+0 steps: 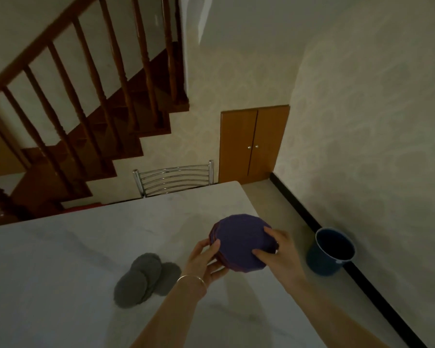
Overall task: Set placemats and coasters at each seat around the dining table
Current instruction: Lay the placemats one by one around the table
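A stack of round purple placemats (240,241) is held above the white marble dining table (60,259), near its right edge. My left hand (206,259) grips the stack's left rim, thumb on top. My right hand (276,249) grips its right rim, fingers pressed on the top mat. A small pile of grey round coasters (143,280) lies on the table, left of my left hand and apart from the stack.
A chrome chair back (173,178) stands at the table's far edge. A dark blue bucket (330,251) sits on the floor at the right wall. Behind are a wooden staircase (86,109) and a small wooden cupboard (253,141).
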Motion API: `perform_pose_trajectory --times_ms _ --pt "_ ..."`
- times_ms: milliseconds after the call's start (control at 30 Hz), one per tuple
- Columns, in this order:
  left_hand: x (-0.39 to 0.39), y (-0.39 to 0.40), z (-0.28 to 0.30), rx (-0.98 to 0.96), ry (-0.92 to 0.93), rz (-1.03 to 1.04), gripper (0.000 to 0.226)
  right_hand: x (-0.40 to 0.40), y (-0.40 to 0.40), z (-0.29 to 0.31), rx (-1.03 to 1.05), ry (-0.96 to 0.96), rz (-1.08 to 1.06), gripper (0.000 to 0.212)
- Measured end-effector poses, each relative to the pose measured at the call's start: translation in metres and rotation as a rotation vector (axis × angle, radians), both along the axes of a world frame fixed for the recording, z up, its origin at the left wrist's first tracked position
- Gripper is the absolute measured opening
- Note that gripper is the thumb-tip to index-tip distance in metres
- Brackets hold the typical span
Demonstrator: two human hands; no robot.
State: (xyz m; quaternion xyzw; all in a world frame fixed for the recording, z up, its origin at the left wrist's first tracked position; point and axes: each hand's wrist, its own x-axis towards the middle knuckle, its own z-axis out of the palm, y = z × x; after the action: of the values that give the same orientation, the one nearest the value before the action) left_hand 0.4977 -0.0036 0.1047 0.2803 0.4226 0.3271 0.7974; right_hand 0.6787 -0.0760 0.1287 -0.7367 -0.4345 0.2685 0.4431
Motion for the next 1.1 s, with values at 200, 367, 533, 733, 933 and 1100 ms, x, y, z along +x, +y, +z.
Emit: perform_pose_trajectory --times_ms 200,367,533,733,933,1100 --pt "0.024 0.008 -0.009 -0.019 0.029 0.091 0.029 0.032 0.023 -0.014 0.009 0.078 0.03 0.052" --pt "0.056 0.005 -0.016 -0.048 0.042 0.226 0.03 0.07 0.047 -0.029 0.001 0.231 0.109 0.057" --pt "0.081 -0.005 -0.021 -0.082 0.042 0.307 0.038 0.099 0.06 -0.033 0.001 0.289 0.129 0.05" --pt "0.083 -0.01 -0.027 -0.069 0.069 0.43 0.028 0.101 0.065 -0.037 0.032 0.031 0.246 0.053" --pt "0.071 0.0 -0.034 -0.08 0.062 0.445 0.034 0.099 0.059 -0.043 0.096 -0.175 0.602 0.074" --pt "0.069 0.006 -0.042 -0.094 0.082 0.444 0.022 0.103 0.063 -0.053 0.14 -0.28 0.599 0.049"
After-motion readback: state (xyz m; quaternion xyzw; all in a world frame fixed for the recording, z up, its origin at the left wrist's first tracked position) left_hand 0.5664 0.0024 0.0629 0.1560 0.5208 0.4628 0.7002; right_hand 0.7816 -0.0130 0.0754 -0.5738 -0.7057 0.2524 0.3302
